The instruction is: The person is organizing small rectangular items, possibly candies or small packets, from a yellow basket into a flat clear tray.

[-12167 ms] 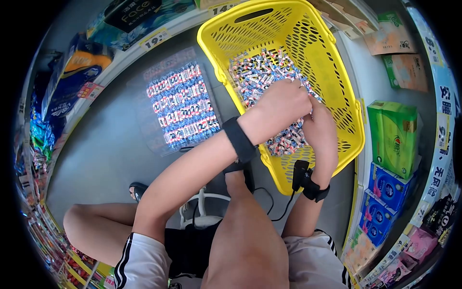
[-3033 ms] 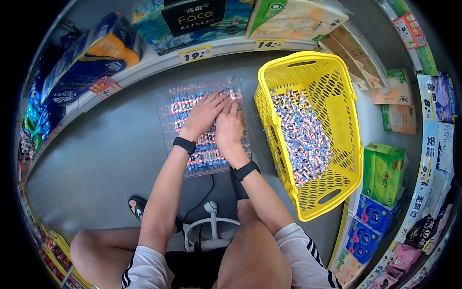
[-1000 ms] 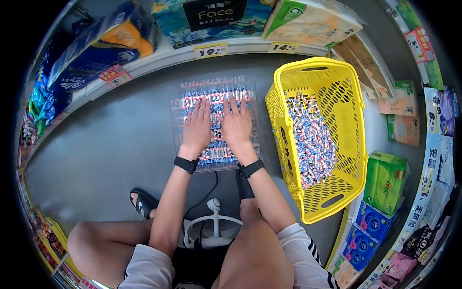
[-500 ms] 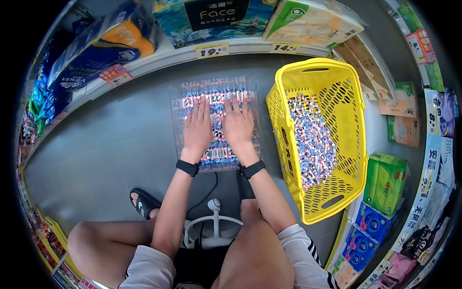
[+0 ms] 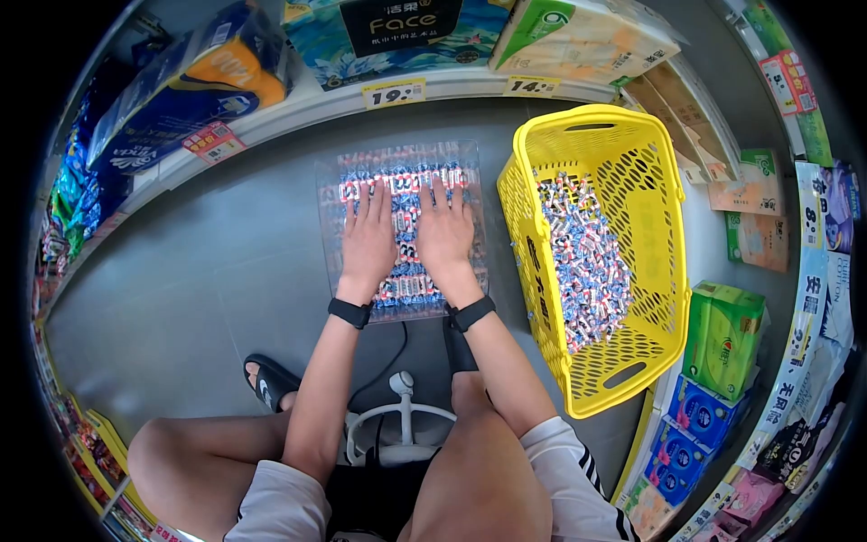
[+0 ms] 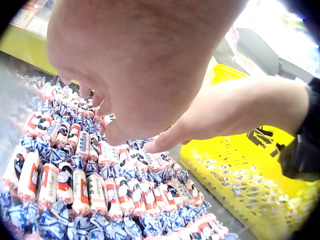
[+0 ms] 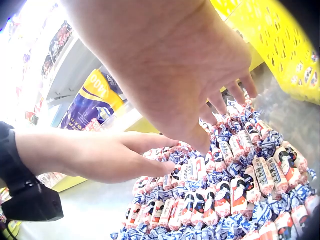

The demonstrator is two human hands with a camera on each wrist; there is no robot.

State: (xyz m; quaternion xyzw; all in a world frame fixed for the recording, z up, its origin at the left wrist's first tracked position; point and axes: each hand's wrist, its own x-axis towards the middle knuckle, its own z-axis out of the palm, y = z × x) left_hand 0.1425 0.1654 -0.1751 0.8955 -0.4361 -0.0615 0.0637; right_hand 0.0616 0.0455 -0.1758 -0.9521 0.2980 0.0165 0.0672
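A clear box (image 5: 327, 271) on the floor holds rows of wrapped candies (image 5: 406, 287), blue-and-white twists with red, white and black middles. Over its left half lies my left hand (image 5: 368, 237), palm down, straight fingers resting on the upper rows. My right hand (image 5: 445, 233) lies beside it in the same way, fingers pointing away from me. Neither hand grips a candy. Close up in the left wrist view, the candies (image 6: 82, 190) stand side by side in rows below the left hand (image 6: 125, 75). The right wrist view shows the right hand (image 7: 170, 75) above similar rows (image 7: 220, 195).
Right of the box stands a yellow basket (image 5: 646, 280) with a loose heap of the same candies (image 5: 585, 262). Shelves with tissue packs (image 5: 727, 339) curve around the far side and the right. A white stool base (image 5: 404, 425) and a sandalled foot (image 5: 269, 384) are near the body.
Earlier both hands were inside the basket, then close together over the box's upper rows. Now they lie apart, side by side on the candies. Over the last second they have barely moved.
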